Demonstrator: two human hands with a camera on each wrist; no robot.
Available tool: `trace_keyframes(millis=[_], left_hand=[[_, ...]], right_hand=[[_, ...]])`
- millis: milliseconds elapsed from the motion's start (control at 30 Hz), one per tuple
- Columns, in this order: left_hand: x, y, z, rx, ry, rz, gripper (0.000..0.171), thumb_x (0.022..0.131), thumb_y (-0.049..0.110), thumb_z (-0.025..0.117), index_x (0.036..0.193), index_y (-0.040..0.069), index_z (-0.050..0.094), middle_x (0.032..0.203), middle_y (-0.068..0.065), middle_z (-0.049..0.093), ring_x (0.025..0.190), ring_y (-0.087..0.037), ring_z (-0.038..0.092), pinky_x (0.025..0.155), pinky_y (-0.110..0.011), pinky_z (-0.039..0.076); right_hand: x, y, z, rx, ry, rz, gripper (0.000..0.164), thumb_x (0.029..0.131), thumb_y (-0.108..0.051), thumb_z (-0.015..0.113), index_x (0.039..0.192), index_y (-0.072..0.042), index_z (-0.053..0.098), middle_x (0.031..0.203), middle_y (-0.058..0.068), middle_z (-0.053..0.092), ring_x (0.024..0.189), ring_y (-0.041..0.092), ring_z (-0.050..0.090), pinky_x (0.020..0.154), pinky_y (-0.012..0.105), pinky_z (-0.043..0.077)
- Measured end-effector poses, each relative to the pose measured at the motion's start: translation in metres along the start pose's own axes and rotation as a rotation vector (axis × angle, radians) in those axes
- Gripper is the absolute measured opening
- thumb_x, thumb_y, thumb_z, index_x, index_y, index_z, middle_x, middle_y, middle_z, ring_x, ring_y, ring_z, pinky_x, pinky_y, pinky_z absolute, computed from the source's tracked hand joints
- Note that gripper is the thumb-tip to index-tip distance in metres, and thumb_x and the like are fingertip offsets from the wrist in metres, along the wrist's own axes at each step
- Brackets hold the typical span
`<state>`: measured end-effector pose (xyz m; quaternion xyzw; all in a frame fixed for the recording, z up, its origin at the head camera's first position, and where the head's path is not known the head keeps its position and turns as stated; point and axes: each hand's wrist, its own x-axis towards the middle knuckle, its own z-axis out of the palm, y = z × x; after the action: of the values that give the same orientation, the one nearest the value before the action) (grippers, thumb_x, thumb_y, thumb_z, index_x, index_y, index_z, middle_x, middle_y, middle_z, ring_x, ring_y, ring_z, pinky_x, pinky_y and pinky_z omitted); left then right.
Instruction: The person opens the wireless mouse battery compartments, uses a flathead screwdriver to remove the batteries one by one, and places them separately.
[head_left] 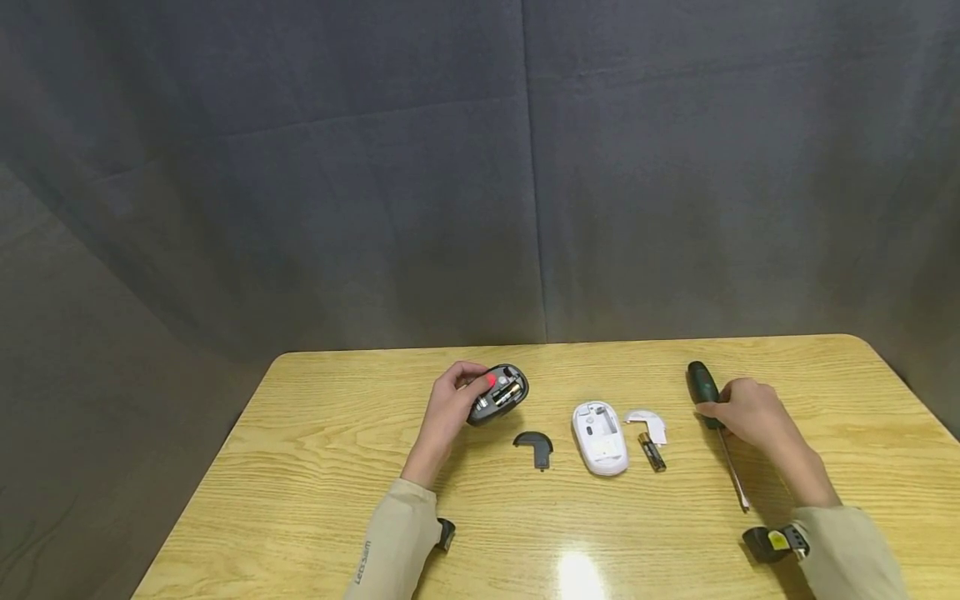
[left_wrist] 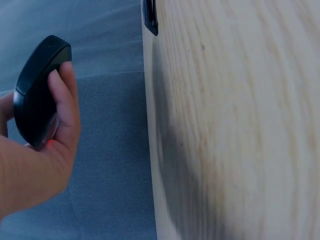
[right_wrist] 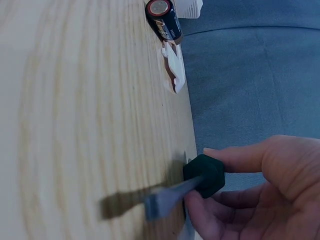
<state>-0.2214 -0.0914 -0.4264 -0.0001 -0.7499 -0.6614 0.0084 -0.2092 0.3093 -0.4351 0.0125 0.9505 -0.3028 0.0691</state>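
Small printed lettering on the left sleeve [head_left: 365, 561], just behind the left hand's wrist, too small and blurred to make out. Markings on the battery [right_wrist: 164, 19] beyond the right hand likewise unreadable. Nothing else lettered in view.

The table [head_left: 315, 467] is showing pale yellow wood grain. The black mouse [head_left: 498, 394] is glowing red inside. The second mouse [head_left: 600, 437] and its cover [head_left: 648, 423] are showing white, the battery [head_left: 652, 452] black and gold, the screwdriver [head_left: 705, 390] dark green.
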Motion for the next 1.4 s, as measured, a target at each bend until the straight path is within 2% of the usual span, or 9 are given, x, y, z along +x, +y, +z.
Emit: trace_keyframes(millis=[167,300,400,567,667,867,1000,1167,1400], left_hand=[[0.0,-0.001,0.001,0.011,-0.002,-0.004,0.026,0.093,0.013,0.068,0.113,-0.003,0.067,0.107,-0.012,0.066,0.095,-0.017,0.06,0.079,-0.025,0.048],[0.0,-0.002,0.001,0.017,-0.013,0.001,0.027,0.093,0.013,0.068,0.114,-0.004,0.067,0.107,-0.013,0.066,0.094,-0.017,0.06,0.078,-0.025,0.048],[-0.001,-0.001,0.001,0.017,-0.023,0.0,0.028,0.094,0.014,0.068,0.116,-0.004,0.067,0.108,-0.012,0.065,0.093,-0.016,0.059,0.076,-0.025,0.048],[-0.001,-0.002,0.001,0.018,-0.031,-0.014,0.03,0.094,0.014,0.067,0.118,-0.004,0.066,0.11,-0.013,0.065,0.093,-0.017,0.059,0.075,-0.025,0.048],[0.0,-0.002,0.002,0.023,-0.033,-0.019,0.03,0.094,0.013,0.067,0.118,-0.004,0.066,0.112,-0.015,0.065,0.094,-0.017,0.059,0.075,-0.024,0.049],[0.0,-0.002,0.001,0.051,-0.041,-0.027,0.033,0.093,0.013,0.065,0.12,-0.006,0.066,0.115,-0.017,0.064,0.096,-0.019,0.059,0.076,-0.024,0.048],[0.0,-0.003,0.001,0.076,-0.053,-0.024,0.037,0.093,0.014,0.064,0.124,-0.008,0.066,0.117,-0.018,0.064,0.099,-0.02,0.058,0.078,-0.024,0.048],[-0.001,-0.004,0.002,0.081,-0.067,-0.033,0.04,0.095,0.015,0.063,0.127,-0.008,0.066,0.12,-0.018,0.062,0.102,-0.022,0.058,0.08,-0.025,0.047],[-0.001,-0.002,0.002,0.079,-0.07,-0.037,0.039,0.095,0.015,0.062,0.126,-0.007,0.066,0.121,-0.018,0.064,0.102,-0.022,0.058,0.08,-0.025,0.048]], right_hand=[[0.002,0.003,0.0,0.111,-0.019,0.027,0.031,0.097,-0.018,0.069,0.081,0.008,0.063,0.07,0.015,0.065,0.055,0.021,0.069,0.053,0.034,0.058],[0.003,0.008,0.0,0.18,-0.043,0.03,0.029,0.097,-0.016,0.067,0.084,0.01,0.063,0.072,0.016,0.066,0.056,0.024,0.071,0.054,0.035,0.06],[0.003,0.011,-0.001,0.255,-0.07,0.046,0.029,0.099,-0.014,0.063,0.091,0.014,0.062,0.073,0.015,0.067,0.057,0.024,0.072,0.056,0.035,0.06],[0.002,0.01,-0.003,0.455,-0.097,0.087,0.037,0.103,-0.013,0.056,0.112,0.024,0.053,0.079,0.016,0.065,0.064,0.021,0.073,0.062,0.033,0.061],[0.001,0.006,-0.005,0.568,-0.087,0.076,0.042,0.106,-0.014,0.053,0.121,0.025,0.046,0.086,0.015,0.062,0.07,0.018,0.073,0.068,0.031,0.062],[0.001,-0.002,-0.013,0.757,-0.065,0.003,0.046,0.109,-0.016,0.051,0.129,0.023,0.037,0.095,0.011,0.063,0.078,0.016,0.075,0.074,0.03,0.061],[0.0,-0.006,-0.016,0.954,-0.075,-0.036,0.042,0.107,-0.011,0.054,0.13,0.019,0.037,0.099,0.007,0.064,0.082,0.018,0.076,0.077,0.031,0.061],[-0.003,-0.01,-0.021,1.275,-0.117,-0.088,0.009,0.104,0.002,0.055,0.113,0.004,0.054,0.098,0.01,0.072,0.086,0.024,0.077,0.079,0.033,0.061],[-0.007,-0.031,-0.021,1.657,-0.16,-0.224,0.023,0.104,0.011,0.049,0.124,-0.001,0.048,0.106,0.022,0.073,0.097,0.032,0.075,0.084,0.038,0.06]])
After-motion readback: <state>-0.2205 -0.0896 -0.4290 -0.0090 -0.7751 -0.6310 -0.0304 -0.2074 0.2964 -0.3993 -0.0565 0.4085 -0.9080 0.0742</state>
